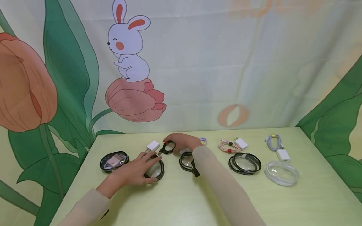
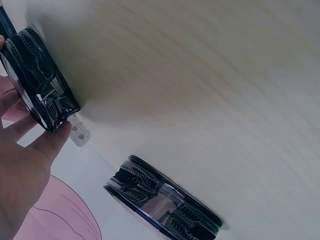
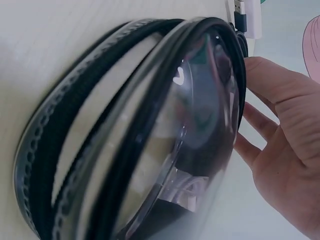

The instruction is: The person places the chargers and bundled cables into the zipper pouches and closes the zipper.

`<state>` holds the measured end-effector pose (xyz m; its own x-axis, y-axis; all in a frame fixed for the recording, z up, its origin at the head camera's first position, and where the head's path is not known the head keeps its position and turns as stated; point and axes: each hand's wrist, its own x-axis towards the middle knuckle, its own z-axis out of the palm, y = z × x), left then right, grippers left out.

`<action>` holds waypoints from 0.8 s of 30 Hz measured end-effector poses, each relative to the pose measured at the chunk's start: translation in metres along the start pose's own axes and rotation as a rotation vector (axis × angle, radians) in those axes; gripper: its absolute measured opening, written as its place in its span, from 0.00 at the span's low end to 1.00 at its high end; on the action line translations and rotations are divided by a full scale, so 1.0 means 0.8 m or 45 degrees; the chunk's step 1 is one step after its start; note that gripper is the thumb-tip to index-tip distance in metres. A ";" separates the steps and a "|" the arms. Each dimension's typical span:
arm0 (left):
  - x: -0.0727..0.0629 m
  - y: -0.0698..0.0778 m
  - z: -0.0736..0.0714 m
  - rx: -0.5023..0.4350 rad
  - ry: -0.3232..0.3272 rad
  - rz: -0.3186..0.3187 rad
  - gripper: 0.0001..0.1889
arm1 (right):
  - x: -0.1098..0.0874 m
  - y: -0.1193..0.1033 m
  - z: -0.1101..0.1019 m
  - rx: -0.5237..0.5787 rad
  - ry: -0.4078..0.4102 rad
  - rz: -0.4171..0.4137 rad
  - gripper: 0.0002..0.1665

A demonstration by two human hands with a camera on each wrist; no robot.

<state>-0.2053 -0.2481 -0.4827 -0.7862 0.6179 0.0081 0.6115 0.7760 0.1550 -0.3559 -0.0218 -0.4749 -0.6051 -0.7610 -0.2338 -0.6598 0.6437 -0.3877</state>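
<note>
My left hand [image 1: 138, 171] spans a round clear-topped zip case [image 1: 155, 171] with a black rim, thumb at the near edge and fingers at the far edge. In the left wrist view, fingertips [image 2: 60, 135] lie against that case's side [image 2: 42, 80]. My right hand [image 1: 181, 142] reaches to the back of the table and pinches a coiled black cable [image 1: 168, 151] with a red tie. Its fingers are partly hidden behind another black-rimmed case in the right wrist view. A white charger plug [image 1: 153, 146] lies just left of the coil.
A case holding a pink plug [image 1: 113, 161] sits at far left. Under my right forearm is another black-rimmed case [image 1: 186, 169]. Rightward lie a pink cable [image 1: 229, 146], white plug [image 1: 241, 143], black case [image 1: 244, 171], clear case [image 1: 282, 182], lilac cable [image 1: 272, 148] and white plug [image 1: 282, 155].
</note>
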 end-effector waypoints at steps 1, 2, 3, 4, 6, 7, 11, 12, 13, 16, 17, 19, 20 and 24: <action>0.000 0.000 0.000 0.000 0.004 -0.006 0.43 | 0.001 0.000 0.001 -0.001 0.006 0.004 0.41; 0.000 0.001 0.000 0.000 0.006 -0.012 0.43 | 0.001 0.001 0.001 -0.003 0.011 0.005 0.42; 0.000 0.001 -0.001 -0.001 0.007 -0.018 0.43 | 0.002 0.001 0.002 -0.006 0.015 0.006 0.42; -0.001 0.001 -0.001 -0.004 0.007 -0.026 0.44 | 0.002 0.001 0.002 -0.008 0.020 0.008 0.42; -0.001 0.001 0.000 -0.007 0.006 -0.040 0.44 | 0.003 0.002 0.003 -0.013 0.033 0.010 0.41; -0.001 0.001 0.000 -0.010 0.002 -0.048 0.44 | 0.004 0.002 0.004 -0.018 0.039 0.012 0.41; 0.000 0.000 0.001 0.001 0.005 -0.059 0.45 | 0.005 0.001 0.005 -0.030 0.047 0.015 0.40; 0.000 0.001 0.001 0.001 0.001 -0.063 0.45 | 0.005 0.001 0.005 -0.033 0.049 0.014 0.40; 0.000 0.001 0.000 0.002 0.001 -0.065 0.45 | 0.006 0.001 0.005 -0.036 0.050 0.016 0.40; 0.000 0.001 0.000 0.002 -0.003 -0.067 0.45 | 0.007 0.002 0.006 -0.045 0.064 0.017 0.38; 0.000 0.002 0.000 0.000 -0.003 -0.069 0.45 | 0.007 0.002 0.006 -0.044 0.072 0.020 0.38; 0.000 0.002 0.000 0.000 -0.003 -0.072 0.45 | 0.009 0.002 0.006 -0.053 0.086 0.021 0.37; 0.000 0.002 0.000 0.004 -0.003 -0.073 0.45 | 0.009 0.002 0.006 -0.060 0.096 0.019 0.36; -0.001 0.002 0.000 0.016 0.009 -0.072 0.45 | 0.011 0.000 0.005 -0.093 0.108 0.011 0.36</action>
<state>-0.2039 -0.2471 -0.4820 -0.8201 0.5721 0.0066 0.5670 0.8112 0.1428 -0.3598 -0.0287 -0.4806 -0.6441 -0.7481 -0.1596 -0.6834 0.6565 -0.3193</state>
